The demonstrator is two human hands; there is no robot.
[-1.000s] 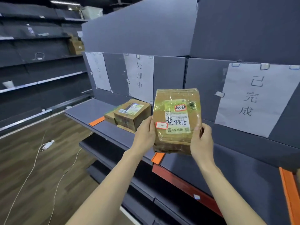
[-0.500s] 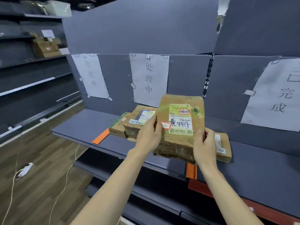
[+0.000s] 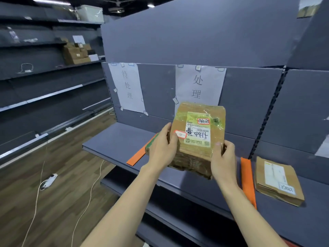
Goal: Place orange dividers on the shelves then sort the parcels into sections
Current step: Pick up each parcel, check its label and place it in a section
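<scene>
I hold a brown cardboard parcel point(image 3: 197, 134) with a green-and-white label, tilted up above the grey shelf point(image 3: 114, 139). My left hand point(image 3: 162, 148) grips its left edge and my right hand point(image 3: 222, 157) grips its lower right corner. An orange divider point(image 3: 138, 155) lies on the shelf left of the parcel, a second orange divider point(image 3: 247, 179) to its right. Past that second divider a flat brown parcel point(image 3: 277, 182) lies on the shelf. The boxes behind the held parcel are almost entirely hidden; only a green-taped corner point(image 3: 151, 142) shows by my left hand.
Two paper signs point(image 3: 127, 88) point(image 3: 199, 82) hang on the shelf's back panel. A lower shelf point(image 3: 178, 205) runs beneath. A power strip point(image 3: 49, 180) and cables lie on the wooden floor at left. Far shelves at left carry cardboard boxes point(image 3: 76, 54).
The view has swung left along the shelf. The parcel in both hands now sits over the middle section, and the flat parcel on the right has come fully into sight.
</scene>
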